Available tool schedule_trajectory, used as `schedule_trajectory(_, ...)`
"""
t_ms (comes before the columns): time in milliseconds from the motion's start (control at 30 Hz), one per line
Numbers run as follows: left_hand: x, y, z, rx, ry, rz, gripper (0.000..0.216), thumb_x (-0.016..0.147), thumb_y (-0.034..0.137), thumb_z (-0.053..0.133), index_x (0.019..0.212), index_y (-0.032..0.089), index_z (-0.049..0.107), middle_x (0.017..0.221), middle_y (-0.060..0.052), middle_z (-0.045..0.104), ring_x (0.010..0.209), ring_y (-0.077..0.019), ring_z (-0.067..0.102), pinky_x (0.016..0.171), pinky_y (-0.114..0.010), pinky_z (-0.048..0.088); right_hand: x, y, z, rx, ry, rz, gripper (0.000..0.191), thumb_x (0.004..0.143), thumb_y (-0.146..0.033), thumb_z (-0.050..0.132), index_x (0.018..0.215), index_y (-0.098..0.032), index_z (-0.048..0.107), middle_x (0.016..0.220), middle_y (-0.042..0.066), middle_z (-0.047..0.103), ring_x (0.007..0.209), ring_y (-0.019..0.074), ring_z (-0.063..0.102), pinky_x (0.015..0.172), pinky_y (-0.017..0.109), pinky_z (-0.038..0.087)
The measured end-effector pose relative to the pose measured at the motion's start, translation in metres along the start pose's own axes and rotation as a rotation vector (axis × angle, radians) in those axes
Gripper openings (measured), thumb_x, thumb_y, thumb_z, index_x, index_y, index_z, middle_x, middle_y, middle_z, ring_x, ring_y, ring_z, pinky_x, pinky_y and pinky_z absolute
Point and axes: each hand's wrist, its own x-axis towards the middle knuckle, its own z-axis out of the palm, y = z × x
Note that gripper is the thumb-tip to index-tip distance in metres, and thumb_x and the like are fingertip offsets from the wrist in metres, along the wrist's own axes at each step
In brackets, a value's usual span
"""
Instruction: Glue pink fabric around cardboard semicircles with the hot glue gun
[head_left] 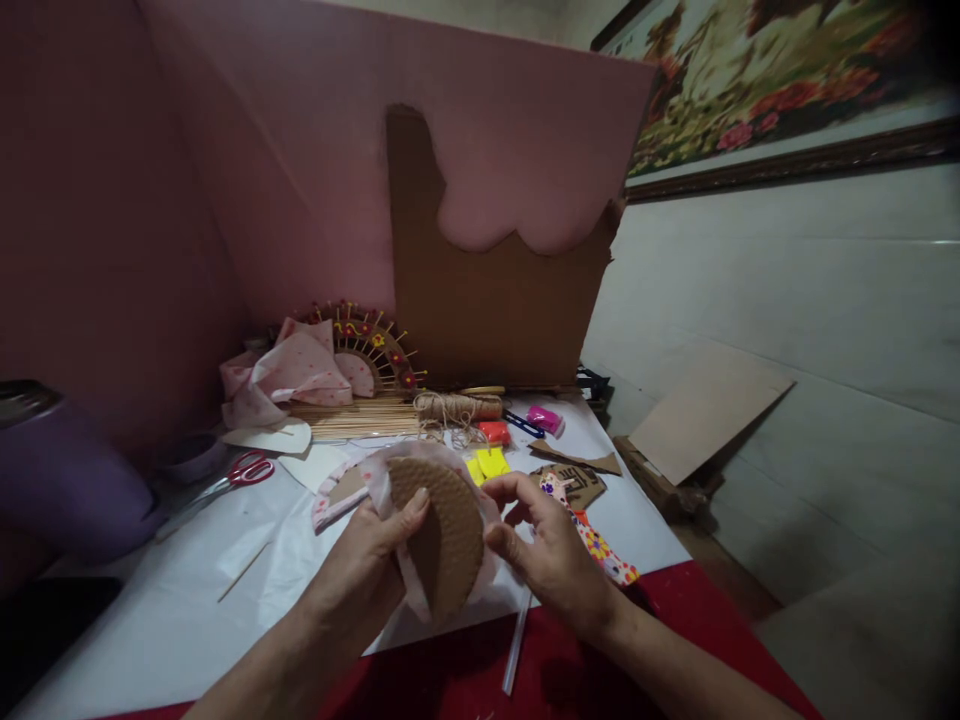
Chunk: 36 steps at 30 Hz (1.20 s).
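My left hand (373,562) grips a round corrugated cardboard piece (448,535) from the left, thumb pressed on its face. Thin white paper with pink dots (379,478) wraps round the cardboard's edge. My right hand (550,545) is at the piece's right edge, fingers curled and pinching the paper wrap there. Both hands hold the piece just above a white sheet (187,610) that covers the table.
Red-handled scissors (244,472) lie left. Behind are a bundle of thin sticks (352,420), a twine spool (457,407), a decorated cardboard fan (371,345), pink and orange clay, yellow pieces (487,463), cardboard scraps and a tall pink-covered cardboard board (487,290). A clear stick (516,650) lies on red cloth.
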Motion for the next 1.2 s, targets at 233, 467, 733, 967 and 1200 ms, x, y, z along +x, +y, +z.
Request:
schedule_trajectory(233, -0.001, 0.006, -0.002, -0.071, 0.005, 0.126, 0.025, 0.081, 0.018, 0.065, 0.106, 0.017, 0.065, 0.092, -0.006, 0.073, 0.088, -0.0208, 0.067, 0.079, -0.031, 0.053, 0.003, 0.003, 0.007, 0.193, -0.223, 0.164, 0.042, 0.066, -0.055, 0.073, 0.077, -0.015, 0.066, 0.074, 0.002, 0.064, 0.067, 0.0152, 0.052, 0.061, 0.026, 0.04)
schedule_trajectory(467, 0.0, 0.007, -0.008, -0.073, -0.041, 0.107, 0.037, 0.08, 0.012, 0.064, 0.116, 0.017, 0.061, 0.094, -0.007, 0.073, 0.091, -0.0221, 0.066, 0.083, -0.033, 0.052, 0.0, 0.007, 0.013, 0.328, -0.262, 0.285, 0.035, 0.07, -0.048, 0.072, 0.069, -0.013, 0.067, 0.061, 0.001, 0.063, 0.053, 0.0101, 0.051, 0.051, 0.023, 0.038)
schedule_trajectory(733, -0.001, 0.004, -0.007, -0.067, -0.074, 0.07, 0.024, 0.082, 0.018, 0.063, 0.104, 0.012, 0.067, 0.098, -0.009, 0.073, 0.09, -0.0232, 0.066, 0.084, -0.035, 0.051, 0.001, 0.006, 0.012, 0.422, -0.267, 0.382, 0.042, 0.069, -0.055, 0.07, 0.07, -0.014, 0.06, 0.055, 0.0, 0.064, 0.045, 0.0098, 0.057, 0.046, 0.02, 0.039)
schedule_trajectory(967, -0.001, 0.005, -0.003, -0.048, -0.079, 0.062, 0.019, 0.086, 0.018, 0.057, 0.099, 0.011, 0.068, 0.09, -0.009, 0.074, 0.084, -0.0215, 0.067, 0.076, -0.033, 0.053, -0.001, 0.003, 0.012, 0.338, -0.28, 0.361, 0.04, 0.074, -0.054, 0.066, 0.073, -0.014, 0.063, 0.055, 0.001, 0.066, 0.046, 0.0107, 0.057, 0.048, 0.021, 0.039)
schedule_trajectory(1200, -0.001, 0.003, -0.004, -0.022, -0.063, 0.06, 0.016, 0.082, 0.02, 0.062, 0.094, 0.012, 0.069, 0.087, -0.01, 0.074, 0.075, -0.0208, 0.068, 0.069, -0.032, 0.054, -0.005, 0.002, 0.009, -0.027, -0.221, 0.105, 0.031, 0.087, -0.035, 0.056, 0.066, -0.015, 0.065, 0.062, 0.005, 0.07, 0.058, 0.0153, 0.061, 0.057, 0.025, 0.043)
